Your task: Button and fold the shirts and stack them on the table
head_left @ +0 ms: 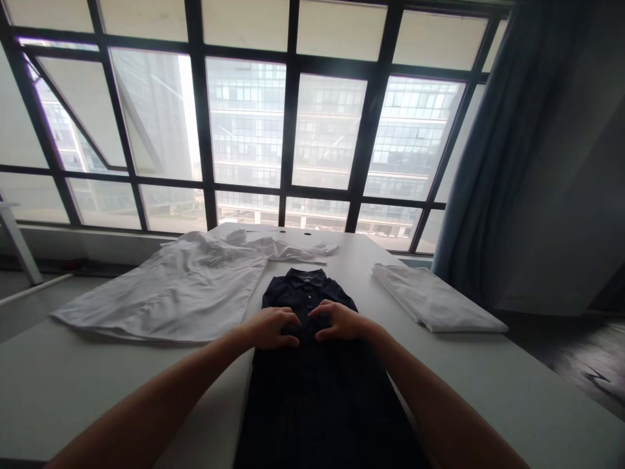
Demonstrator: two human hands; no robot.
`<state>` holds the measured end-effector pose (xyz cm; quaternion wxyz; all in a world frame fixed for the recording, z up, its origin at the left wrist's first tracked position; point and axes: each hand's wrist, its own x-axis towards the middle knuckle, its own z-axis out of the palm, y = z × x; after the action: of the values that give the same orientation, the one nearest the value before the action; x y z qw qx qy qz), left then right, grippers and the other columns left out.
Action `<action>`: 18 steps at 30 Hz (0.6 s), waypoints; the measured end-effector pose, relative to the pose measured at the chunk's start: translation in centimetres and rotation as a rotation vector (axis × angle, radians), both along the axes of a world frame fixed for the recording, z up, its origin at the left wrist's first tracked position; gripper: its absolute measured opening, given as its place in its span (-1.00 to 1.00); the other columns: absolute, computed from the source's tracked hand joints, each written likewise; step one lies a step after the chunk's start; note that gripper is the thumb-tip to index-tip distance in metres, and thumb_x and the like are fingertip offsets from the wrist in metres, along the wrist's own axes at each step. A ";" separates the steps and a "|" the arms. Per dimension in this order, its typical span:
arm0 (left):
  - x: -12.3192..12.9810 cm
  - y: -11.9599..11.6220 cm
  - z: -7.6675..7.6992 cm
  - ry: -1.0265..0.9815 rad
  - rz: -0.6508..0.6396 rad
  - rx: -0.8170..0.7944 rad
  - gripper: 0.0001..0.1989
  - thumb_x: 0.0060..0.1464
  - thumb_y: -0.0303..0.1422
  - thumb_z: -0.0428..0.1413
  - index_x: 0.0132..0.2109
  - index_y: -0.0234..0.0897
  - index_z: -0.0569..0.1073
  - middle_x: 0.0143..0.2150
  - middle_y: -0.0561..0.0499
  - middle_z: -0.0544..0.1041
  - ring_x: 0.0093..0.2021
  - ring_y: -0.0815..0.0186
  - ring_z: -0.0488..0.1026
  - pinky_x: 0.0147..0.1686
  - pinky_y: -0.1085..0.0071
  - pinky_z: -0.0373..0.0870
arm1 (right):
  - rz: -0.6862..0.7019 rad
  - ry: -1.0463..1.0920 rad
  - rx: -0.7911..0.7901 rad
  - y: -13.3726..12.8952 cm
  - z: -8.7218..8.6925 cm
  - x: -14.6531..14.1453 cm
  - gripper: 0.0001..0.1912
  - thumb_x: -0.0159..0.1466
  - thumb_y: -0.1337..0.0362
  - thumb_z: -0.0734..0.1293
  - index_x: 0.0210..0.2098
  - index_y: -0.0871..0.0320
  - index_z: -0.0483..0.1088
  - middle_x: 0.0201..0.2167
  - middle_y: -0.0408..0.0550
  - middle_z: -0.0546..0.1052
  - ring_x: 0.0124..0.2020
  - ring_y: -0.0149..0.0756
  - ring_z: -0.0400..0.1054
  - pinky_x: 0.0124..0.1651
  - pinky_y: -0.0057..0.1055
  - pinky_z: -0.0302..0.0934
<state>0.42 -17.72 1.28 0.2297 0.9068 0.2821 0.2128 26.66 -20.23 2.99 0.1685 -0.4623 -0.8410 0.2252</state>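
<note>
A dark navy polo shirt (pixel 322 404) lies lengthwise on the white table in front of me, its collar at the far end and its sides folded in. My left hand (pixel 273 327) rests on the left of its chest, fingers curved and thumb apart. Opposite it, my right hand (pixel 339 321) touches the right of the chest in the same way, with a gap between thumb and fingers. The buttoned placket shows between and above the hands. No cloth is visibly pinched in either hand.
A white shirt (pixel 180 293) is spread out on the table (pixel 488 384) to the left, one sleeve reaching toward the back. At the right edge lies a folded white garment (pixel 434 296). Windows and a dark curtain (pixel 502 163) stand behind the table.
</note>
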 end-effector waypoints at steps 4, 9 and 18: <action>0.5 -0.4 -0.3 -0.029 0.058 -0.032 -0.67 0.27 -0.20 0.12 0.08 -0.27 0.46 0.09 -0.09 0.46 0.01 0.13 0.47 -0.02 0.18 0.47 | -0.006 -0.021 -0.031 0.4 -0.1 -0.8 -0.68 0.08 0.17 0.49 -0.20 0.17 0.57 -0.35 -0.10 0.49 -0.36 -0.32 0.34 -0.28 -0.41 0.24; -0.9 0.8 1.7 -0.110 0.104 -0.071 -0.71 0.21 -0.15 0.13 -0.16 -0.32 0.53 -0.21 -0.02 0.55 -0.26 0.23 0.51 -0.26 0.36 0.48 | -0.147 0.247 -0.015 0.3 2.4 3.1 -0.67 0.10 0.03 0.43 -0.36 0.20 0.47 -0.52 -0.16 0.43 -0.49 -0.38 0.28 -0.40 -0.44 0.17; -8.9 4.6 7.9 -0.801 1.005 0.429 -0.83 0.07 -0.39 0.04 -0.17 -0.32 0.42 -0.22 -0.06 0.50 -0.24 0.23 0.44 -0.11 0.26 0.38 | -1.145 0.120 0.601 1.0 3.7 10.0 -0.63 0.25 0.31 0.25 -0.02 0.39 0.44 -0.05 0.35 0.51 -0.04 -0.05 0.41 -0.02 -0.27 0.24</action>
<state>-8.47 -13.12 9.20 0.0048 0.5422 0.5140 0.6646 36.69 -19.21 6.68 0.4305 -0.7567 -0.4772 -0.1201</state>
